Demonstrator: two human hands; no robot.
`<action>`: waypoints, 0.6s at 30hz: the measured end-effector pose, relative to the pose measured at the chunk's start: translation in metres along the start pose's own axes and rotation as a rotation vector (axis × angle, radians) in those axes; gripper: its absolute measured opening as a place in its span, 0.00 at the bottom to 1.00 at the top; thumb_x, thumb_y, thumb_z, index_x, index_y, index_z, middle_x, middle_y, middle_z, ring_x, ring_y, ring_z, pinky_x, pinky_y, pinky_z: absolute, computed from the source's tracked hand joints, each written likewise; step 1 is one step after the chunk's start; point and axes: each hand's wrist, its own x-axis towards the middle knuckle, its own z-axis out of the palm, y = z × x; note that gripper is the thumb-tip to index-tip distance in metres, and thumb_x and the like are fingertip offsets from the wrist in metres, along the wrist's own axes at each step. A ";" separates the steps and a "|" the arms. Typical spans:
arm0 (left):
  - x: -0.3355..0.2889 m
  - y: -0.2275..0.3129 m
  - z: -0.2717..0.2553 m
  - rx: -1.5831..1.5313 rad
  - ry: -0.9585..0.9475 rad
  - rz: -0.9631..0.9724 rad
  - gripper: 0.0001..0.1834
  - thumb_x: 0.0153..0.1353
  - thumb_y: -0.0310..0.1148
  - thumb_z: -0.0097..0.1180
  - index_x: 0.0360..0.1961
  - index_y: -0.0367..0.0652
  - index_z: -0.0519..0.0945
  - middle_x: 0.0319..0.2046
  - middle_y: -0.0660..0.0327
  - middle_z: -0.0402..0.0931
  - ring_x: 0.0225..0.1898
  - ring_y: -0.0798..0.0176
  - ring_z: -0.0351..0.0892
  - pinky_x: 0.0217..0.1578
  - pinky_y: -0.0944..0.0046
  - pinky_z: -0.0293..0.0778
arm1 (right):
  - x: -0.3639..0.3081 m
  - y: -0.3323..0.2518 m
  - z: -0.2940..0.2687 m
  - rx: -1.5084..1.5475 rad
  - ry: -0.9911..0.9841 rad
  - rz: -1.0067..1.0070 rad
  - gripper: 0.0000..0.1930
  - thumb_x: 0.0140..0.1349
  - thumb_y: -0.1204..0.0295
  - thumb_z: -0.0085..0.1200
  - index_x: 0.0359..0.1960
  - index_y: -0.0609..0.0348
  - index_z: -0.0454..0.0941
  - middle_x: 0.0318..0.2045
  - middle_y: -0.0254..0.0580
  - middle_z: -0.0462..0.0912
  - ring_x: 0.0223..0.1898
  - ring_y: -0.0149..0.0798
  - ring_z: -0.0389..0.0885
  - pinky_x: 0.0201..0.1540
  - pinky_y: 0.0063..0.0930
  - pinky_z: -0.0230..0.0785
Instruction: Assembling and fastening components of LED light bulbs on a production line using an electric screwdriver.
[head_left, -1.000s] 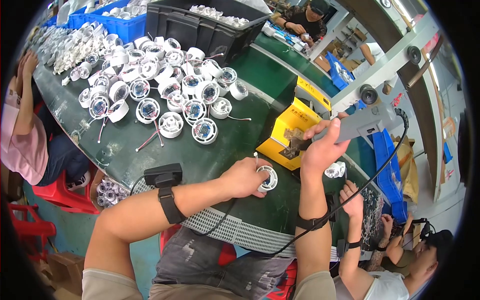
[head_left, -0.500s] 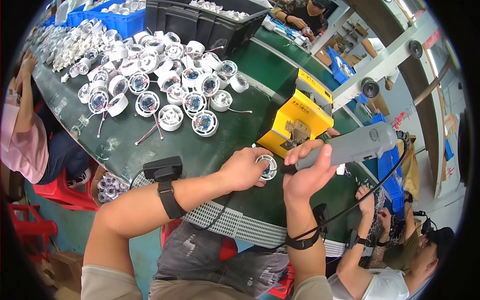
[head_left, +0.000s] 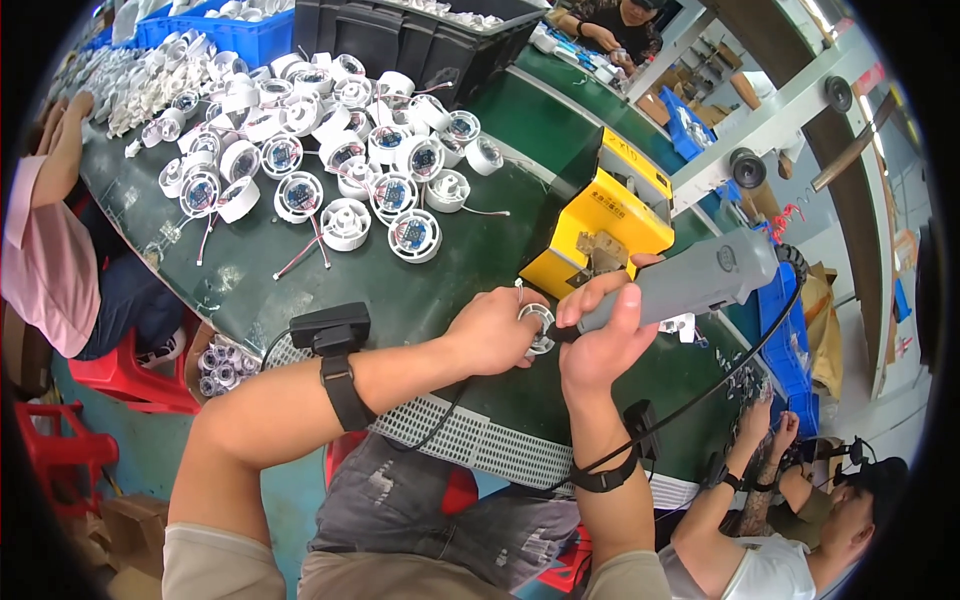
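Over the green table (head_left: pixel 420 320), my left hand (head_left: pixel 488 330) is closed around a white round plastic housing (head_left: pixel 541 330) with a spoked rim. A short wire with a white plug sticks up beside its fingers. In my right hand (head_left: pixel 605 345) lies a grey electric screwdriver (head_left: pixel 690 280), tilted, its black nose down at the housing's right edge. Whether the bit touches a screw there cannot be made out. Just beyond both hands stands a yellow box (head_left: pixel 610 215) with a small metal device at its front.
Many white housings with blue circuit boards (head_left: pixel 395 195) are heaped at the back left. Behind them stand a black crate (head_left: pixel 400 50) and a blue bin (head_left: pixel 220 38). The screwdriver's black cord (head_left: pixel 700 415) runs past my right forearm. Co-workers sit on both sides.
The screwdriver has moved left and slightly down, bringing its nose to the housing. My left hand still holds the housing, slightly farther right in view.
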 end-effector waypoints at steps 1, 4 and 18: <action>-0.001 0.003 0.000 0.033 0.002 -0.010 0.19 0.66 0.29 0.47 0.54 0.29 0.73 0.41 0.50 0.78 0.37 0.60 0.83 0.35 0.65 0.85 | 0.000 0.002 -0.001 0.027 -0.020 -0.005 0.18 0.70 0.64 0.39 0.56 0.59 0.56 0.21 0.38 0.67 0.16 0.31 0.68 0.19 0.27 0.66; -0.001 0.004 0.000 0.071 0.009 -0.013 0.19 0.65 0.30 0.48 0.53 0.29 0.74 0.41 0.50 0.78 0.36 0.60 0.83 0.34 0.65 0.84 | -0.002 0.003 -0.005 0.090 -0.055 0.006 0.19 0.70 0.62 0.40 0.56 0.58 0.56 0.22 0.39 0.67 0.17 0.32 0.68 0.20 0.27 0.66; -0.014 0.023 -0.058 0.995 0.832 0.484 0.16 0.54 0.34 0.60 0.44 0.43 0.78 0.38 0.52 0.78 0.33 0.44 0.80 0.33 0.48 0.75 | 0.003 0.018 -0.138 -1.441 -0.189 -0.072 0.22 0.65 0.70 0.48 0.59 0.65 0.64 0.49 0.49 0.80 0.62 0.56 0.64 0.64 0.46 0.55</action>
